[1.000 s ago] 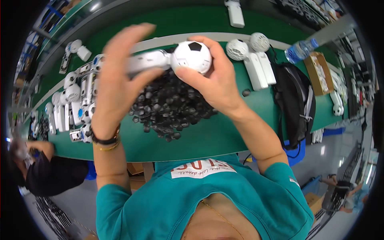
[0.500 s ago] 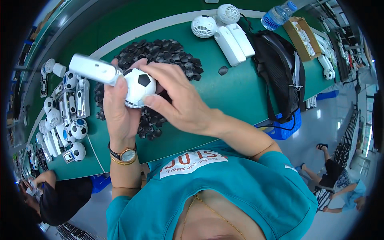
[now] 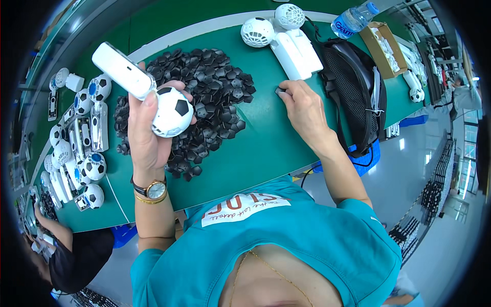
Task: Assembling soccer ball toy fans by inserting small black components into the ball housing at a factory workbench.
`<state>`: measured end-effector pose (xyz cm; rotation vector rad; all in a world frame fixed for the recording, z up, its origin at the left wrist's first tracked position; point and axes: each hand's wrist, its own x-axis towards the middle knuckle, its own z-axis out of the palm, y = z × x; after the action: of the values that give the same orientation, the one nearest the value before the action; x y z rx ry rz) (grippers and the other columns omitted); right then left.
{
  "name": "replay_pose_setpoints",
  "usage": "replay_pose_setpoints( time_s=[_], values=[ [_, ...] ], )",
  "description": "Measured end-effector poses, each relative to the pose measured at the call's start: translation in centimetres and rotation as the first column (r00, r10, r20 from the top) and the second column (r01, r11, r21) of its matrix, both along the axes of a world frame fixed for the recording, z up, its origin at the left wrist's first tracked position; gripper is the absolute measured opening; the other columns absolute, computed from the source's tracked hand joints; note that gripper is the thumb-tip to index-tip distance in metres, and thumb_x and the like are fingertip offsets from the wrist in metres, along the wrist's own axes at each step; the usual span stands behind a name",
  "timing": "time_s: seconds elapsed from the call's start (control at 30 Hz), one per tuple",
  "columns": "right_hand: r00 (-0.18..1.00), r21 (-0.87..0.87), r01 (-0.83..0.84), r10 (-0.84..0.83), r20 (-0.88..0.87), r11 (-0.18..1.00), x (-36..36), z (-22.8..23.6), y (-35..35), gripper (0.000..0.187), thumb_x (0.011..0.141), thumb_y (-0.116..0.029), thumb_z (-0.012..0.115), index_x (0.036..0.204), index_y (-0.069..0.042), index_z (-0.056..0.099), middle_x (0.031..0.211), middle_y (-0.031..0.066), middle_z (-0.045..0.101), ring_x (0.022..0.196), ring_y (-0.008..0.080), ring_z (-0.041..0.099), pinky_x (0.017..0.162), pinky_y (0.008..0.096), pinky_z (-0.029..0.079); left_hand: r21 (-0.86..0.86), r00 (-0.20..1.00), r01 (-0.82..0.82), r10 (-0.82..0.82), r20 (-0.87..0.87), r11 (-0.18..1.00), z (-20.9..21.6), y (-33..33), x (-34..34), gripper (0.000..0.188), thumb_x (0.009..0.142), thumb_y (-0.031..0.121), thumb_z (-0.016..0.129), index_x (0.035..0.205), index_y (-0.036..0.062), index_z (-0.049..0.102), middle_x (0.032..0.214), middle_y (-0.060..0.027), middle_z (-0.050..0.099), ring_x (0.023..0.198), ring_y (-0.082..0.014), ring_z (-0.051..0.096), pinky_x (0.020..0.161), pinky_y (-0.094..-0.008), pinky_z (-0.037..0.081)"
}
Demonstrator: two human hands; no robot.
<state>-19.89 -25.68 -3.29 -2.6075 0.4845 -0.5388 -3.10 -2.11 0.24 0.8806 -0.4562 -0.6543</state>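
Observation:
My left hand (image 3: 148, 128) is closed around a white handheld fan (image 3: 173, 113) with a ball head patterned like a football. Its white handle points up and to the left, away from the palm. Beyond and beside this hand spreads a large pile of black pentagon pieces (image 3: 215, 92). Farther right, my right hand (image 3: 305, 110) pinches a single black pentagon piece (image 3: 279, 90) at the green table top. Only a dark edge of that piece shows between the thumb and fingers.
Two white fans with grille heads (image 3: 257, 32) lie beyond my right hand. A black backpack (image 3: 355, 92), a water bottle (image 3: 353, 21) and a cardboard box (image 3: 384, 51) stand to the right. Several football-headed fans (image 3: 95, 166) crowd the left side, near another person's arm (image 3: 53, 225).
My right hand has left the fan's ball head and moved right to the lone black piece, now pinched. My left hand keeps the fan, whose handle has tilted more upright.

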Motion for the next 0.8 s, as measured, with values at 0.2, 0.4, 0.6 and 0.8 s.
replay_pose_setpoints(
  time_s=[0.2, 0.4, 0.6, 0.8],
  values=[
    [0.999, -0.008, 0.019, -0.020, -0.028, 1.000, 0.2, 0.4, 0.2, 0.014, 0.082, -0.003, 0.067, 0.093, 0.000, 0.060, 0.088, 0.0145, 0.063, 0.073, 0.0314, 0.064, 0.064, 0.0378, 0.053, 0.034, 0.999, -0.036, 0.036, -0.005, 0.999, 0.3, -0.4, -0.1, 0.054, 0.097, 0.021, 0.048, 0.142, 0.0080, 0.020, 0.114, -0.0247, 0.055, 0.095, -0.0282, 0.064, 0.065, -0.0415, 0.061],
    [0.983, 0.490, -0.165, 0.101, 0.155, 0.856, 2.0, 2.9, 3.5, 0.012, 0.085, -0.005, 0.068, 0.090, 0.001, 0.059, 0.086, 0.0077, 0.064, 0.073, 0.0140, 0.065, 0.058, 0.0250, 0.051, 0.072, 0.998, -0.058, 0.058, 0.010, 0.996, 0.2, -0.6, -0.4, 0.039, 0.096, 0.019, 0.051, 0.127, 0.0057, 0.030, 0.113, -0.0227, 0.056, 0.094, -0.0236, 0.064, 0.070, -0.0387, 0.060],
    [0.870, 0.600, -0.487, 0.293, 0.396, 0.634, 4.8, 6.0, 8.2, 0.013, 0.087, -0.001, 0.066, 0.097, 0.000, 0.058, 0.085, 0.0049, 0.061, 0.075, 0.0108, 0.062, 0.060, 0.0226, 0.051, 0.082, 0.984, -0.158, 0.150, 0.099, 0.984, 0.5, -0.8, -0.7, 0.043, 0.094, 0.016, 0.056, 0.126, 0.0038, 0.030, 0.111, -0.0195, 0.056, 0.095, -0.0204, 0.063, 0.075, -0.0324, 0.056],
    [0.788, 0.470, -0.596, 0.364, 0.496, 0.651, 6.2, 6.0, 8.5, 0.016, 0.087, 0.000, 0.065, 0.101, 0.000, 0.059, 0.089, 0.0053, 0.061, 0.075, 0.0106, 0.060, 0.064, 0.0224, 0.052, 0.057, 0.968, -0.214, 0.204, 0.145, 0.975, 0.9, -1.0, -0.8, 0.044, 0.094, 0.017, 0.057, 0.128, 0.0032, 0.031, 0.109, -0.0126, 0.056, 0.100, -0.0189, 0.061, 0.078, -0.0310, 0.053]
  ],
)
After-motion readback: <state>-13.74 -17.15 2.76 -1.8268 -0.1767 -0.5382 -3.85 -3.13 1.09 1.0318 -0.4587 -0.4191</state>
